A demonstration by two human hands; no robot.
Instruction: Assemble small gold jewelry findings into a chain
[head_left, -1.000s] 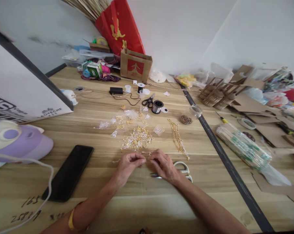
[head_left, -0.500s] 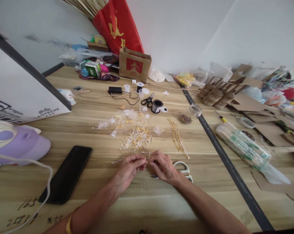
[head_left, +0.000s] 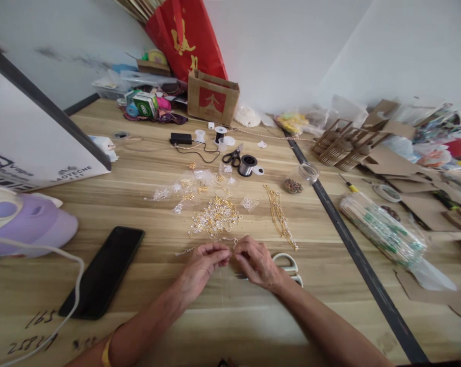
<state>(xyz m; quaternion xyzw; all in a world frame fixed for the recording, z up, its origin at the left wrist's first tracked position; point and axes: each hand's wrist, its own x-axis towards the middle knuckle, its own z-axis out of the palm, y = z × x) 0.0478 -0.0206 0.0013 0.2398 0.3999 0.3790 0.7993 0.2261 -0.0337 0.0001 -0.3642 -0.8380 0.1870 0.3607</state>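
Observation:
My left hand [head_left: 205, 265] and my right hand [head_left: 253, 262] meet fingertip to fingertip just above the table, each closed in a pinch. A thin clear thread [head_left: 222, 291] trails down below the fingers; its upper end is hidden between them. Behind my left hand lies a fine silver chain [head_left: 182, 253], and a small ring shows beside my right fingertips. Scissors with pale green handles [head_left: 287, 262] lie partly under my right hand. Just beyond both hands is a pile of gold and silver beads and rings [head_left: 215, 216].
Gold chains [head_left: 278, 216] lie right of the pile. Small bags of findings [head_left: 184, 188], a wire spool [head_left: 248, 165] and black scissors [head_left: 235, 155] are farther back. A phone [head_left: 102, 272] is at left, a bead jar [head_left: 293, 184] and a packet of sticks [head_left: 381, 229] at right.
The view has shifted very slightly. Both hands keep the same pinch in the same place, and nothing on the table has visibly moved.

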